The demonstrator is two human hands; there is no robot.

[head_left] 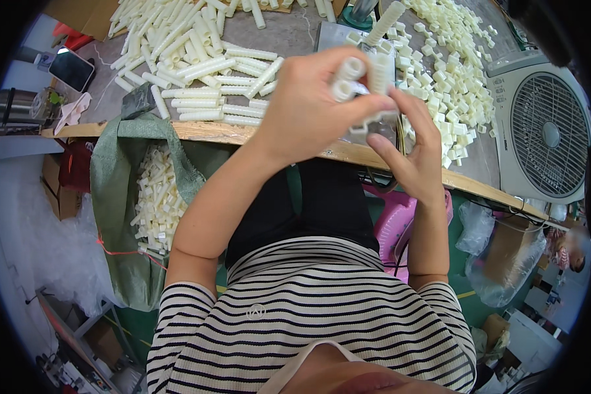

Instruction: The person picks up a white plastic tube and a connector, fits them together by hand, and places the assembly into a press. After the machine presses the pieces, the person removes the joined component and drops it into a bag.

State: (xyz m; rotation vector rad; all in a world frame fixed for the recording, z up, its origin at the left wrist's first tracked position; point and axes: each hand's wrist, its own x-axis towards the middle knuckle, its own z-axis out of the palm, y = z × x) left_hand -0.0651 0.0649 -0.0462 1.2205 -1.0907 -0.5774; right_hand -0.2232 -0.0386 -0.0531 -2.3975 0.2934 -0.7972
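Above the table's front edge, my left hand [308,108] is closed around several off-white ribbed plastic tubes [349,68], their hollow ends facing up past the fingers. One more ribbed tube [379,75] stands between its thumb and my right hand [417,148]. The right fingers and thumb are curled about the lower part of this group, where a small white square piece [359,129] shows below my left thumb. What the right fingertips grip is partly hidden. Just beyond, another ribbed tube [386,23] stands tilted by a metal fixture [362,13] with a green base.
Loose ribbed tubes [190,52] lie heaped at the left on the table, small white square pieces [443,98] at the right. A grey box fan [550,134] stands far right. A green woven sack [121,217] of white pieces hangs at the wooden edge [230,134]; a phone [72,69] lies far left.
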